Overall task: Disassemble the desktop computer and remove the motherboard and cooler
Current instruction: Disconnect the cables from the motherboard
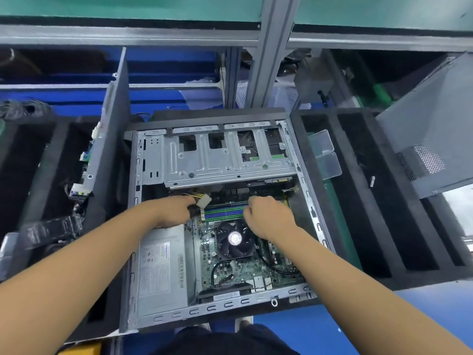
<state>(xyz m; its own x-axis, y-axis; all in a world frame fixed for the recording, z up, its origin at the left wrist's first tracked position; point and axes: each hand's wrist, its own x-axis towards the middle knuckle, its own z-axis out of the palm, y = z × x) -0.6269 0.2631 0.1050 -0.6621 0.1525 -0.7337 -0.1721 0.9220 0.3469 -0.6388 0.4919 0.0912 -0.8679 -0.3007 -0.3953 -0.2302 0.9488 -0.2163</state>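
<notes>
Nearest, the metal rim of the open computer case [222, 304] lies flat, with both forearms reaching in over it. The silver power supply [163, 267] sits in the case below the left hand [176, 211] and on the near side of it. The green motherboard [258, 270] is seated in the case to the right of that unit, under and near of the right hand [268, 216].

The cooler [235, 239], a black fan with a pale hub, stands on the motherboard between the two wrists, just near of the knuckles.

- Left hand: fingers curled round a white connector [204, 200] with black and yellow wires; the plug sticks out past the fingertips, toward the right hand.
- Right hand: fingers bent downward at the right end of the memory slots [224, 212]. Cannot tell whether they grasp anything; the fingertips are hidden.
- The blue and green memory slots span the gap between the hands.

Beyond both hands the grey drive cage [225, 155] fills the far part of the case.

Left of the left hand and farther off, a grey side panel [114, 139] stands upright. Right of the right hand is black slotted foam [384, 201], with two clear plastic lids [326, 153] at its inner edge. A second grey panel [422, 129] is tilted at far right. An aluminium frame post [268, 47] rises at the back.
</notes>
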